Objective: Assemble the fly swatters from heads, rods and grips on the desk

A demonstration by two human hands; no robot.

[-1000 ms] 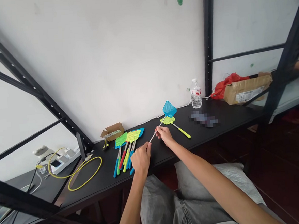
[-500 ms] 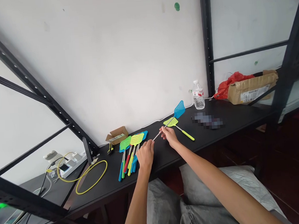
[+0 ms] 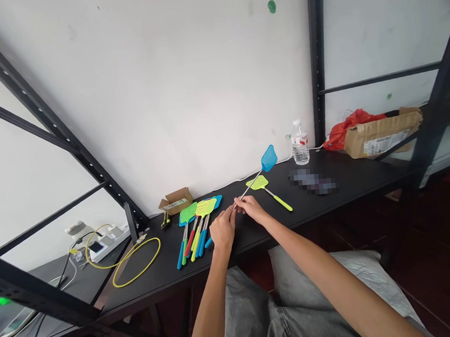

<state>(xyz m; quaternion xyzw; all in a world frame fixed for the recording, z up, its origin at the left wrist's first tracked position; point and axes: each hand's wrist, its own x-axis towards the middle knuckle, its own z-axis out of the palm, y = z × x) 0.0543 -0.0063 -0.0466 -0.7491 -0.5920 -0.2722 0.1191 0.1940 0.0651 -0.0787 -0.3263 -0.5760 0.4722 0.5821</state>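
A blue fly swatter (image 3: 269, 158) is held slantwise above the black shelf, its mesh head up to the right. My left hand (image 3: 222, 229) is closed around its lower part, where a bit of the blue handle pokes out beneath. Close beside it, my right hand (image 3: 250, 208) pinches the thin metal shaft. Beyond my right hand a yellow-green fly swatter (image 3: 277, 199) lies alone on the shelf. Left of my hands, several fly swatters (image 3: 205, 207) in green, yellow, red and blue lie in an overlapping row, handles toward me.
On the shelf (image 3: 149, 292), a small open cardboard box (image 3: 176, 201) stands near the wall. A yellow cable (image 3: 140, 275) loops at left by a power strip (image 3: 110, 244). A water bottle (image 3: 300, 143) and a larger carton (image 3: 384, 136) stand at right, between black metal posts.
My right hand has slid down the shaft toward my left hand, so the two are nearly together. The blue swatter's head has tilted slightly upward, and a bit of its handle now shows.
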